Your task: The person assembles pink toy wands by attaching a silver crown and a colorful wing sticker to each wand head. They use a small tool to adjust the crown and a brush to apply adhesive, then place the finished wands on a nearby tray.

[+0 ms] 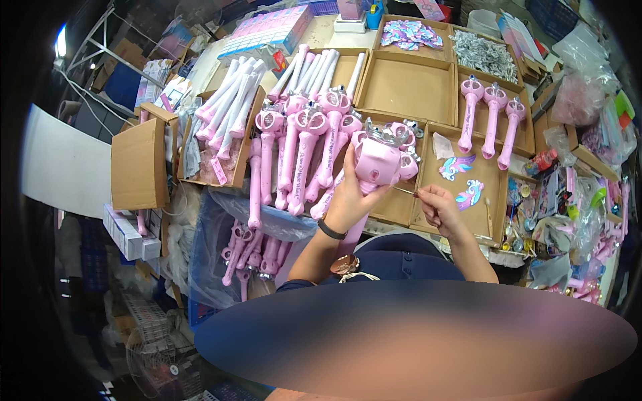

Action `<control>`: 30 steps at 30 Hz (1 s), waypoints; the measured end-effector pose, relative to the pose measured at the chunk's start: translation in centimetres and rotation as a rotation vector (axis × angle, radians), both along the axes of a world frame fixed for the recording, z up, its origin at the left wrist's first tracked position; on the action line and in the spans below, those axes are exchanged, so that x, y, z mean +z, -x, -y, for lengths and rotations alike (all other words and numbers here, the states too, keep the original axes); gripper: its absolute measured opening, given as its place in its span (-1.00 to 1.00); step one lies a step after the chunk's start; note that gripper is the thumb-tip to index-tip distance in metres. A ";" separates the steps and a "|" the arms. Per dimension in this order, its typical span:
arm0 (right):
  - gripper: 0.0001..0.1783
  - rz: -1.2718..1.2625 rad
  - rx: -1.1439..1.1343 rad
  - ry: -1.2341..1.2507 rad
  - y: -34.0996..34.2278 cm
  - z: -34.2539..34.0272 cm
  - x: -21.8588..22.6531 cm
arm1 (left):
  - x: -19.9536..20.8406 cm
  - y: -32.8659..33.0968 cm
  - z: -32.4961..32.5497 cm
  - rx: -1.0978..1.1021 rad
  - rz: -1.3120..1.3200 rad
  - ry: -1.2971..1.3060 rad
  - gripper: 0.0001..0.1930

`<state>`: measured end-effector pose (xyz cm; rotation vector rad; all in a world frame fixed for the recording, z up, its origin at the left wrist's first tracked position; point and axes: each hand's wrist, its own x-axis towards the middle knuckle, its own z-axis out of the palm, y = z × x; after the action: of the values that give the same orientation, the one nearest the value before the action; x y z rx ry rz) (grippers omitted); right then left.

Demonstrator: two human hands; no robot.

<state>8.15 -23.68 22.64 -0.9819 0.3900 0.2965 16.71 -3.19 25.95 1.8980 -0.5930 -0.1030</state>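
Observation:
My left hand (346, 206) is wrapped round a pink toy wand (378, 167) with a silver crown on its head, held up in front of me. Its handle hangs down past my wrist. My right hand (440, 208) pinches a thin, dark stick-like tool (404, 191), whose tip points at the wand's underside; what kind of tool it is I cannot make out. To the right, two blue-and-purple wing pieces (457, 167) lie in a shallow cardboard tray (428, 217), with a thin brush (489, 217) and a crumpled white slip (442, 146).
Many pink wands (304, 157) are piled left of my hands, with white-and-pink rods (231, 100) in a box behind. Three finished-looking wands (495, 107) lie in a right-hand tray. Beyond are trays of wing pieces (409, 35) and silver parts (485, 57). A plastic-lined blue crate (207, 267) stands below left.

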 end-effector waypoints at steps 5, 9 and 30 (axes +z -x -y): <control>-0.87 0.443 -0.211 0.677 0.7 -2.2 -0.9 | -0.6 -0.5 -0.1 0.014 -0.028 0.047 0.05; -0.82 0.359 -0.135 0.507 0.6 -1.8 -1.8 | -0.7 -0.2 -0.2 0.044 -0.025 -0.016 0.05; -0.82 0.140 -0.076 0.331 1.4 -0.9 0.2 | -2.8 -0.8 -0.6 -0.039 -0.184 0.244 -0.04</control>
<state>6.71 -22.82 22.85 -1.3008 0.3541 0.0937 17.55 -2.59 23.17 1.6205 -0.4937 -0.2187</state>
